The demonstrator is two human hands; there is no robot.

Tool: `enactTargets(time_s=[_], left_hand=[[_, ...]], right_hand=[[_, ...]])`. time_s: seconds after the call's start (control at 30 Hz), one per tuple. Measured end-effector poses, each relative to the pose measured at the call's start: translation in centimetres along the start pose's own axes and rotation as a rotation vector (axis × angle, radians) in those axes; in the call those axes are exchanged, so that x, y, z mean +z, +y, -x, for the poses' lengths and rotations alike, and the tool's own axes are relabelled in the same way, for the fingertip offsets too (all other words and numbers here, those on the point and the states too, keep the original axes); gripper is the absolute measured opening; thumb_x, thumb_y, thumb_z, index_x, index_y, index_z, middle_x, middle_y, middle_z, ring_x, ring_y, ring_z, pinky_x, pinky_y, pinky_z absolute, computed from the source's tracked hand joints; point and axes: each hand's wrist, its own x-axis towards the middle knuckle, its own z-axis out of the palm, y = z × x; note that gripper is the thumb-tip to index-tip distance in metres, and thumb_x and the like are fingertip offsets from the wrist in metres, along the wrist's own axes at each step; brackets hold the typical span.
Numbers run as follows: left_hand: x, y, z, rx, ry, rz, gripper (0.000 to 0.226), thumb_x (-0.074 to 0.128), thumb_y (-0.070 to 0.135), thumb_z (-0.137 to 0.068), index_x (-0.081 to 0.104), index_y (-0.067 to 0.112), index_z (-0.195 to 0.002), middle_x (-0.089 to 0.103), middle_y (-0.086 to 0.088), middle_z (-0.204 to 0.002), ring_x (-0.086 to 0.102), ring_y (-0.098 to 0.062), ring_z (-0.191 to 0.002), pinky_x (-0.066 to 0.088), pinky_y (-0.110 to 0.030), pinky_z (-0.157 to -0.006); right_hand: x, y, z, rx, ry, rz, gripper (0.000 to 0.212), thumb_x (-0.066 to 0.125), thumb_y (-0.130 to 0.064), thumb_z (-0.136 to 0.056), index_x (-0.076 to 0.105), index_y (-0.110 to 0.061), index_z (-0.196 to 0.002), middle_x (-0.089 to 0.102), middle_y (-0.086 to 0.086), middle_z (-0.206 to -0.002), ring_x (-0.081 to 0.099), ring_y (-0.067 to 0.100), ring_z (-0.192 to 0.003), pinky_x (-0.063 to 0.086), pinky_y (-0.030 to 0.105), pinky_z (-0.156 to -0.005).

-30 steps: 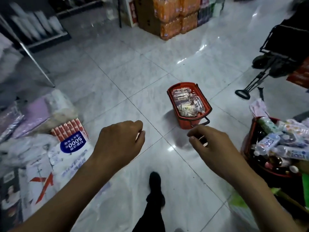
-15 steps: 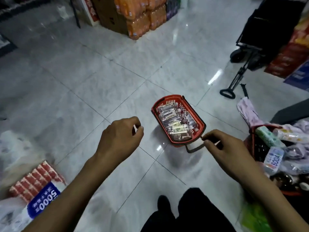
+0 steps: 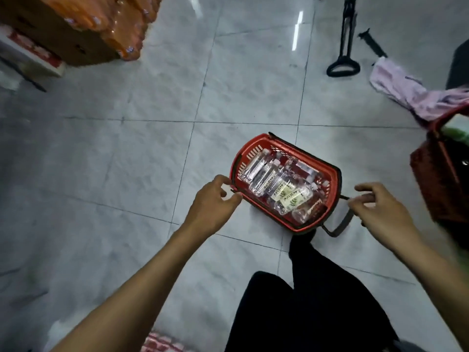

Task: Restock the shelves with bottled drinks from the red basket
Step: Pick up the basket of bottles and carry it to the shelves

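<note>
A red basket (image 3: 335, 179) stands on the tiled floor in the middle of the head view. Several clear bottled drinks (image 3: 276, 185) with pale labels lie inside it. One dark handle (image 3: 341, 226) hangs down outside its right end. My left hand (image 3: 212, 207) is at the basket's left rim, fingers loosely curled beside a dark handle end, and nothing is plainly held. My right hand (image 3: 378, 212) hovers just right of the basket with fingers loosely curled, its thumb next to the hanging handle. No shelves are in view.
A second red basket (image 3: 436, 179) holding goods stands at the right edge, with a pink cloth (image 3: 411, 95) behind it. A black trolley handle (image 3: 342, 64) lies on the floor at the back. Orange shrink-wrapped bottle packs (image 3: 101, 24) on cardboard boxes fill the back left. My dark-trousered leg (image 3: 309, 301) is below the basket.
I have come closer to the red basket and now look almost straight down on it. Both hands have moved forward to its two ends, left to the rim, right to the hanging handle.
</note>
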Motion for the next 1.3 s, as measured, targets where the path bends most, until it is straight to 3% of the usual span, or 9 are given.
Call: enactTargets(time_s=[0.2, 0.37, 0.53, 0.63, 0.73, 0.83, 0.93, 1.07, 1.3], left_hand=[[-0.7, -0.7, -14.4, -0.091, -0.155, -0.08, 0.049, 0.057, 0.048, -0.092, 0.047, 0.023, -0.133, 0.059, -0.006, -0.118, 0.056, -0.021, -0.099, 0.043, -0.032, -0.083], [3.2, -4.3, -28.0, -0.153, -0.264, -0.093, 0.048, 0.06, 0.052, -0.089, 0.05, 0.024, -0.127, 0.061, -0.008, -0.116, 0.061, -0.028, -0.103, 0.05, -0.044, -0.094], [9.4, -9.3, -40.8, -0.192, -0.418, -0.168, 0.051, 0.066, 0.048, -0.082, 0.056, 0.018, -0.123, 0.062, -0.016, -0.117, 0.06, -0.033, -0.104, 0.048, -0.046, -0.092], [13.2, -11.6, -46.9, -0.185, -0.395, -0.202, 0.059, 0.068, 0.043, -0.084, 0.048, 0.018, -0.134, 0.056, -0.02, -0.13, 0.056, -0.035, -0.114, 0.045, -0.039, -0.089], [16.3, -13.5, -51.5, -0.16, -0.338, -0.23, 0.073, 0.067, 0.045, -0.084, 0.035, 0.023, -0.146, 0.051, -0.018, -0.138, 0.051, -0.036, -0.122, 0.044, -0.044, -0.101], [18.7, -15.3, -54.1, -0.159, -0.361, -0.201, 0.07, 0.068, 0.038, -0.088, 0.034, 0.021, -0.146, 0.056, -0.009, -0.131, 0.056, -0.029, -0.114, 0.047, -0.039, -0.094], [21.4, -16.8, -55.7, -0.175, -0.439, -0.108, 0.047, 0.069, 0.026, -0.089, 0.051, 0.021, -0.132, 0.067, -0.001, -0.115, 0.066, -0.021, -0.096, 0.055, -0.038, -0.073], [22.5, -17.7, -56.6, -0.16, -0.311, -0.185, 0.048, 0.068, 0.033, -0.09, 0.054, 0.017, -0.133, 0.065, -0.01, -0.122, 0.064, -0.038, -0.106, 0.056, -0.055, -0.083], [18.7, -14.4, -52.3, -0.101, -0.395, -0.214, 0.043, 0.067, 0.027, -0.092, 0.055, 0.014, -0.131, 0.065, -0.01, -0.115, 0.064, -0.035, -0.098, 0.055, -0.042, -0.069]], right_hand=[[4.4, 1.3, -9.3, 0.236, -0.036, -0.018, 0.043, 0.058, -0.031, -0.093, 0.046, -0.017, -0.133, 0.058, 0.01, -0.126, 0.056, 0.025, -0.099, 0.038, 0.033, -0.079], [9.3, 5.8, -16.9, 0.409, 0.023, -0.056, 0.057, 0.057, -0.036, -0.094, 0.036, -0.013, -0.142, 0.055, 0.017, -0.13, 0.05, 0.025, -0.095, 0.035, 0.029, -0.07], [14.8, 12.8, -23.3, 0.682, 0.184, -0.196, 0.057, 0.049, -0.038, -0.098, 0.031, -0.018, -0.147, 0.055, 0.02, -0.133, 0.055, 0.032, -0.106, 0.035, 0.029, -0.081], [18.9, 16.8, -26.1, 0.8, 0.245, -0.31, 0.065, 0.052, -0.043, -0.096, 0.029, -0.014, -0.149, 0.049, 0.017, -0.141, 0.051, 0.032, -0.123, 0.037, 0.028, -0.087], [22.6, 19.6, -27.9, 0.809, 0.383, -0.229, 0.055, 0.053, -0.036, -0.096, 0.039, -0.005, -0.139, 0.054, 0.017, -0.133, 0.056, 0.034, -0.116, 0.044, 0.032, -0.087], [24.5, 21.5, -29.1, 0.713, 0.55, -0.133, 0.046, 0.055, -0.025, -0.094, 0.043, 0.001, -0.13, 0.058, 0.019, -0.122, 0.059, 0.035, -0.109, 0.045, 0.035, -0.083], [25.4, 23.9, -30.0, 0.693, 0.454, -0.253, 0.058, 0.066, -0.037, -0.09, 0.042, -0.009, -0.136, 0.057, 0.002, -0.119, 0.057, 0.022, -0.105, 0.044, 0.031, -0.083], [25.8, 25.8, -30.7, 0.651, 0.494, -0.415, 0.054, 0.074, -0.031, -0.083, 0.056, -0.016, -0.131, 0.064, 0.0, -0.121, 0.062, 0.016, -0.102, 0.052, 0.033, -0.09], [24.4, 23.9, -25.2, 0.707, 0.51, -0.5, 0.05, 0.077, -0.021, -0.079, 0.062, -0.013, -0.126, 0.068, 0.009, -0.118, 0.067, 0.023, -0.098, 0.054, 0.038, -0.092]])
